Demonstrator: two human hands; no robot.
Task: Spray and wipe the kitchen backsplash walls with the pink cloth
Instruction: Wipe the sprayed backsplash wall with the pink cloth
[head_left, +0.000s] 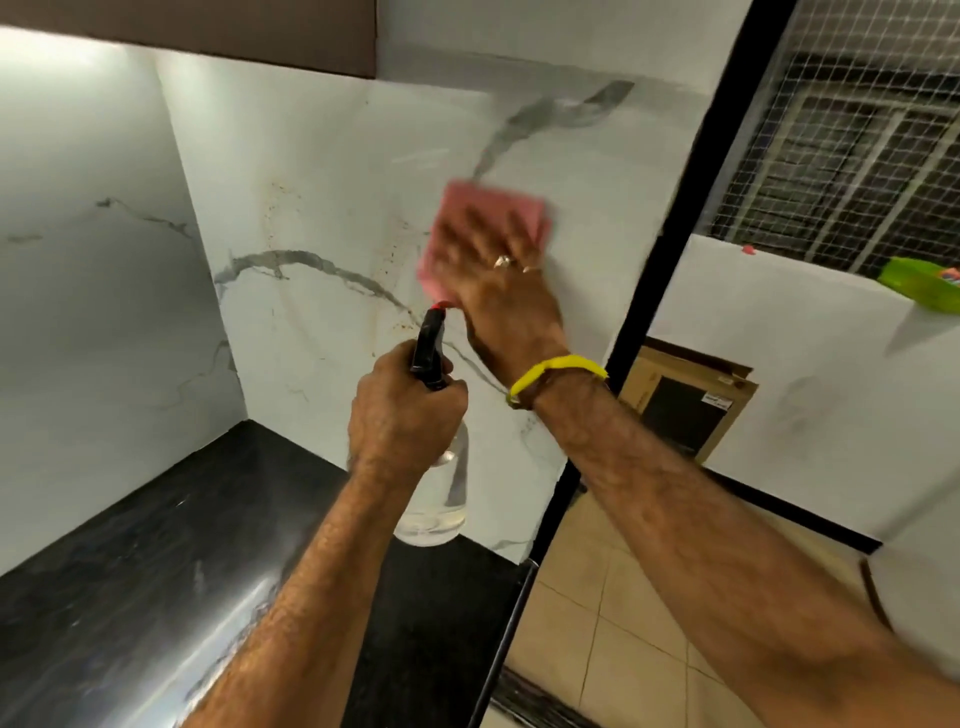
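Observation:
The white marble backsplash wall (322, 197) has grey veins and brownish splatter marks near its middle. My right hand (498, 280), with straight spread fingers, presses the pink cloth (493, 208) flat against that wall, right of the marks; the hand is motion-blurred. A yellow band circles that wrist. My left hand (405, 410) grips the neck of a clear spray bottle (441, 499) with a black trigger head and red nozzle, held above the black counter and pointed at the wall just below the cloth.
A black stone countertop (156, 545) fills the corner below the two marble walls. A black post (649, 260) ends the backsplash on the right. Beyond it are a tiled floor (623, 623), a cardboard box (685, 405), a green packet (919, 283) on a white ledge and a mesh window.

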